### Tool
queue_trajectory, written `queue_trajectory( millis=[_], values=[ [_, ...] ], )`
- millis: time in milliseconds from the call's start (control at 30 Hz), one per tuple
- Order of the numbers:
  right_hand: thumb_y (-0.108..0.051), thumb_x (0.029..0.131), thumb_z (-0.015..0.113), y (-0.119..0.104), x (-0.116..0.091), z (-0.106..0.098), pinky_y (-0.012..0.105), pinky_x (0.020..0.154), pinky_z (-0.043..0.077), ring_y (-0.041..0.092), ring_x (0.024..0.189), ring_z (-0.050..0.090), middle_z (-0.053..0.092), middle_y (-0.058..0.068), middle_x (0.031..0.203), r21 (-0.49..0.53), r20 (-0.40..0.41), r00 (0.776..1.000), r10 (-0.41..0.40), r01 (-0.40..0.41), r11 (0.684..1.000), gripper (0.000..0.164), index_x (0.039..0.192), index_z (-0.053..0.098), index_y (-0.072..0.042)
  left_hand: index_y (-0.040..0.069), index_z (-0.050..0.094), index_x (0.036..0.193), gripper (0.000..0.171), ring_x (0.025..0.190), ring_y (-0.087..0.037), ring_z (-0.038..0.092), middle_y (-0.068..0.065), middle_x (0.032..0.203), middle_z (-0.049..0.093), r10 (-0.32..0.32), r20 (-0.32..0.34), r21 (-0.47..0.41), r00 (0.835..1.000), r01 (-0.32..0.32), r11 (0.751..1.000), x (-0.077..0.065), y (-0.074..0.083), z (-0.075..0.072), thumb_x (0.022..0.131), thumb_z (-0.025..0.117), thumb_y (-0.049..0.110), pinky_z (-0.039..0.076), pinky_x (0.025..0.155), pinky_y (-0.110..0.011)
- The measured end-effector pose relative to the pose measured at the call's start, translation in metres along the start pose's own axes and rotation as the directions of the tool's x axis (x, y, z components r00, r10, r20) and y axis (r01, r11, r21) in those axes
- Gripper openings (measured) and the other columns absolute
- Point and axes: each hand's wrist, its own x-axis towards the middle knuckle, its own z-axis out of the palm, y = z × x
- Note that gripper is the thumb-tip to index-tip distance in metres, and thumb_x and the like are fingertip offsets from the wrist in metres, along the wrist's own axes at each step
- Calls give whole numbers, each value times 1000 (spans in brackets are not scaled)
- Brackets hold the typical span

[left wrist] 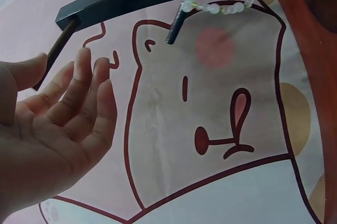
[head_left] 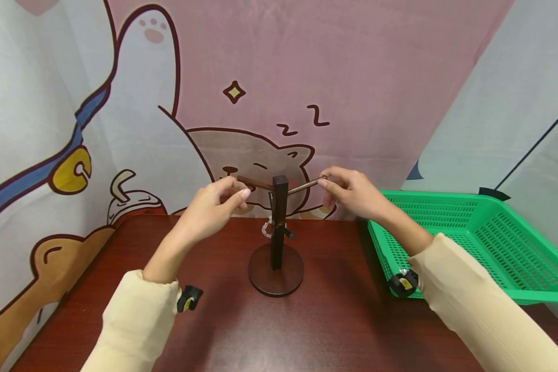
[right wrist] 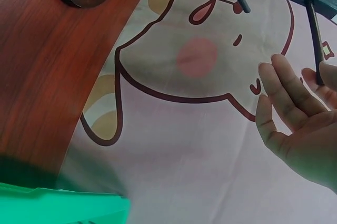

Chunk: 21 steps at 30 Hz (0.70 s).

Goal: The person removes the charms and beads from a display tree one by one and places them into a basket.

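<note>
A dark wooden peg stand (head_left: 279, 232) with a round base (head_left: 276, 281) stands upright on the table, with pegs sticking out of its post. From a lower peg hangs a bracelet of clear beads (head_left: 266, 227), also visible as a beaded loop (left wrist: 213, 8) in the left wrist view. My right hand (head_left: 351, 192) pinches the outer end of the upper right peg (right wrist: 314, 39) between thumb and forefinger, its other fingers loosely extended. Beside the end of the upper left peg (left wrist: 59, 50) is my left hand (head_left: 216, 204), fingers loosely bent and spread; firm contact cannot be made out.
A green plastic basket (head_left: 497, 294) sits at the right of the reddish-brown table (head_left: 242, 336), beneath my right forearm. Behind the table hangs a cloth (head_left: 353, 62) printed with cartoon animals. Each sleeve cuff carries a small black device.
</note>
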Motion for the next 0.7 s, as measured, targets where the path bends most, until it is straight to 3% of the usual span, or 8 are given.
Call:
queue_trajectory(
  millis=[367,700],
  values=[
    [-23,95,51,-5,-11,0,30,53,39,16,60,57,62,2,65,-53,-22,1000,-14,13,999,16,97,59,-9,11,63,96,16,79,-15,58,0,78,63,36,57,30,998,-38,999,-12,-13,19,94,52,22,42,70,-34],
    [-23,93,54,-11,-24,3,30,51,42,17,57,55,60,4,65,-45,-50,998,-25,23,999,15,87,60,-12,16,63,89,12,65,-12,50,6,73,58,84,99,20,992,-86,996,-23,-7,33,92,55,25,41,60,-30]
  ],
)
